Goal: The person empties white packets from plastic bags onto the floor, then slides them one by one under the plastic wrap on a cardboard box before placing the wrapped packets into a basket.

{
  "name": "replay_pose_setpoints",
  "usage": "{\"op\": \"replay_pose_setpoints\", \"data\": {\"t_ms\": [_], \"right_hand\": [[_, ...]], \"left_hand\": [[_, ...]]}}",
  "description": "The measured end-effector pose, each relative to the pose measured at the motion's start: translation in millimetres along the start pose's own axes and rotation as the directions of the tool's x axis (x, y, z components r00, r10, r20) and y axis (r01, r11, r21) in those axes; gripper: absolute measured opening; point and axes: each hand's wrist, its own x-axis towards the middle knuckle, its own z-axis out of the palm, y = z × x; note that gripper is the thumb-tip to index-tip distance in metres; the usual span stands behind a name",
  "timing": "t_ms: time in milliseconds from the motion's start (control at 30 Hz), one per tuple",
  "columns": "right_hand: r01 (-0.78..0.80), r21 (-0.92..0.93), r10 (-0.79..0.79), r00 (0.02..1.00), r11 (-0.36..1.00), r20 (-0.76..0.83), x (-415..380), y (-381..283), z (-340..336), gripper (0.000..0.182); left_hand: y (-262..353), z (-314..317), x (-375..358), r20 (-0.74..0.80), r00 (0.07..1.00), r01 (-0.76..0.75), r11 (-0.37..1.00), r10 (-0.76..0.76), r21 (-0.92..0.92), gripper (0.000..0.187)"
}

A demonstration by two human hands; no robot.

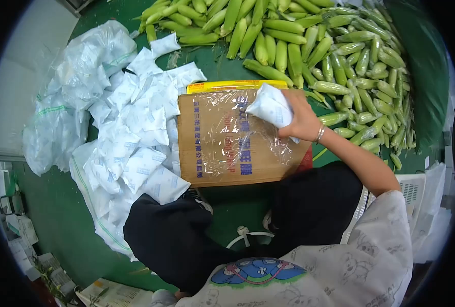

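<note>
Near the knees lies a flat brown cardboard box [227,153] with crinkled clear film [237,133] spread on it. Above its far right corner the right hand [304,120] is closed around a soft white pouch [271,106]. The left hand is not visible. Left are many pillow-shaped packs [135,128]; farther, smooth green corn ears [314,46].

The green floor [222,56] holds everything. A big pile of green corn [335,56] lies on it at the far side. White packs [135,128] lie in a heap on the left, beside a flat brown box [222,153]
</note>
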Motion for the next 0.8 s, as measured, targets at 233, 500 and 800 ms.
{"op": "replay_pose_setpoints", "data": {"t_ms": [233, 500, 800], "right_hand": [[0.162, -0.256, -0.203, 0.969, 0.953, -0.143, -17.7, -35.6, -26.1, 0.109], [0.189, -0.194, -0.244, 0.917, 0.963, -0.316, 7.4, -49.1, 62.8, 0.11], [0.318, -0.227, -0.37, 0.897, 0.921, -0.243, 20.2, -39.6, 70.8, 0.099]], "left_hand": [[122.7, -66.6, 65.0, 0.066, 0.936, -0.348, 0.936, 0.345, 0.056, 0.026], [354.2, 49.8, -23.7, 0.274, 0.62, -0.751, 0.657, 0.735, -0.063, 0.052], [335.7, 159.2, -4.4, 0.568, 0.598, -0.593, 0.789, 0.566, -0.163, 0.03]]}}
